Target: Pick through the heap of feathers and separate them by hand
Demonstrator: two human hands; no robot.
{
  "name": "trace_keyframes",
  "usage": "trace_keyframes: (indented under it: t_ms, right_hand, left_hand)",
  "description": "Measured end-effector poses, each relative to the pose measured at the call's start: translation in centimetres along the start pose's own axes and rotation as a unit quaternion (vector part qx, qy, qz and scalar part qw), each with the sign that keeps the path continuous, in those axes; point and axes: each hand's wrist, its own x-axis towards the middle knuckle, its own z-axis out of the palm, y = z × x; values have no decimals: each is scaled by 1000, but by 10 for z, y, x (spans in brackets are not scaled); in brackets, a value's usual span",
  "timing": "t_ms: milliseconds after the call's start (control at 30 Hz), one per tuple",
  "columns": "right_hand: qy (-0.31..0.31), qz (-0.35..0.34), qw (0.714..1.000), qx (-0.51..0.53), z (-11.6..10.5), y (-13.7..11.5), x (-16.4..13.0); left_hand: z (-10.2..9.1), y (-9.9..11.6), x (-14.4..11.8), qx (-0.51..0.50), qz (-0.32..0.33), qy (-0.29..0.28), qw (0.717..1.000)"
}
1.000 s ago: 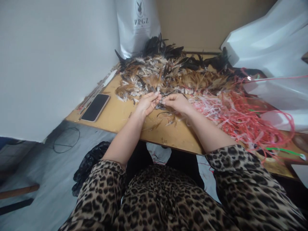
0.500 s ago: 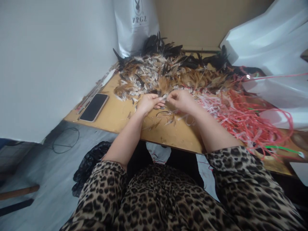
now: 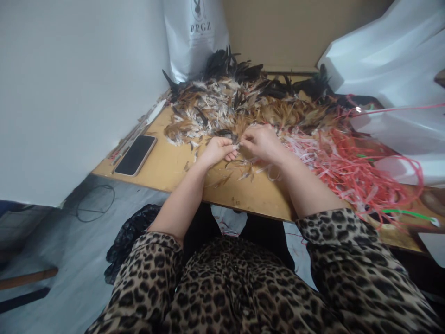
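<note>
Head view: left hand (image 3: 217, 150) and right hand (image 3: 259, 140), fingertips meeting, both pinched closed on a small feather (image 3: 237, 146) held just above the wooden table (image 3: 167, 164), at the near edge of the feather pile (image 3: 239, 104). White bag (image 3: 196, 37) behind the pile, printed "PPGZ" under a rabbit-head logo. Black phone (image 3: 135, 154) lies left. Red and white plastic strips (image 3: 340, 162) lie right.

There is only one view, from a camera worn on the person's head, which looks forward and steeply down. It is near to the wooden table (image 3: 174, 169), and it sees the lap at the bottom and the white wall (image 3: 76, 83) on the left.
</note>
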Motion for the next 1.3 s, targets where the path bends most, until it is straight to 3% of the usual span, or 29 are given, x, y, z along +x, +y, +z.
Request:
trace_keyframes:
  t_ms: [67,133,233,300,400,467,567,767,900,1000,1133,1300]
  right_hand:
    - [27,21,996,81,1,6,2]
    - [103,67,978,167,3,15,4]
    - [262,146,919,256,4,29,7]
    - [305,189,888,288,4,32,7]
    - [236,231,890,316,6,21,4]
    - [167,235,897,336,10,7,3]
    - [113,233,898,357,19,-10,4]
    - [135,262,870,396,35,-17,8]
    - [140,277,834,457,39,-14,7]
    - [131,267,824,482,40,-13,7]
    - [152,260,843,446,39,-15,9]
    - [181,210,899,340,35,-18,10]
  left_hand:
    - [-1,1,0,-2,2,8,1000]
    - [-2,1,0,-16,5,21,1000]
    - [-5,1,0,-49,-3,39,998]
    - [-6,1,1,-77,-10,48,996]
    - [-6,0,2,-114,-12,58,992]
    - [-6,0,2,-124,-17,59,990]
    - [-4,1,1,-127,-24,52,990]
    - [-4,0,2,-147,-5,46,988]
    - [-4,-2,3,-165,-23,52,985]
    - [-6,-3,4,-185,-35,49,981]
    - [-6,-3,5,-201,-30,61,977]
    - [-4,0,5,-198,-22,91,976]
